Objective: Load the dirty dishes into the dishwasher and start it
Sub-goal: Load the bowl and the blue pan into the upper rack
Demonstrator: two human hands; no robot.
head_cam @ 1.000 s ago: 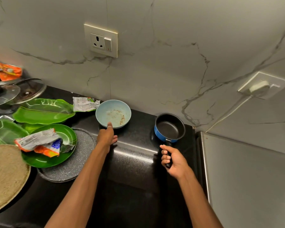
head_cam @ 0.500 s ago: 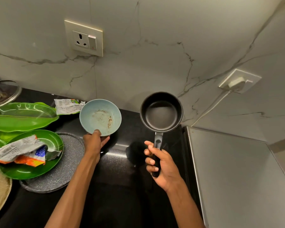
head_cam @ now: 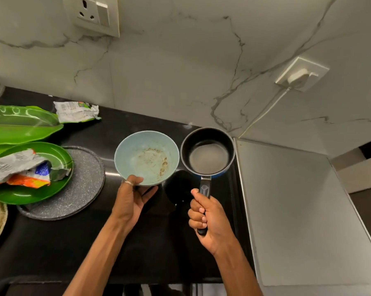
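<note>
A pale blue bowl (head_cam: 147,157) with brown food residue is lifted above the black counter (head_cam: 137,242). My left hand (head_cam: 132,201) grips its near rim, thumb inside and fingers underneath. To its right, a small blue saucepan (head_cam: 208,153) with a black inside is held up in the air. My right hand (head_cam: 208,221) is wrapped round its black handle. The bowl and the pan are almost touching side by side.
At the left lie green plates (head_cam: 30,195) with crumpled wrappers (head_cam: 20,169), a speckled grey tray (head_cam: 82,184) and a leaf-shaped green dish (head_cam: 20,124). A grey appliance top (head_cam: 297,210) fills the right. Wall sockets (head_cam: 94,13) sit on the marble backsplash, one with a plug (head_cam: 300,75).
My left hand has picked the bowl up off the counter and brought it toward me. The pan has come down and sits next to the bowl.
</note>
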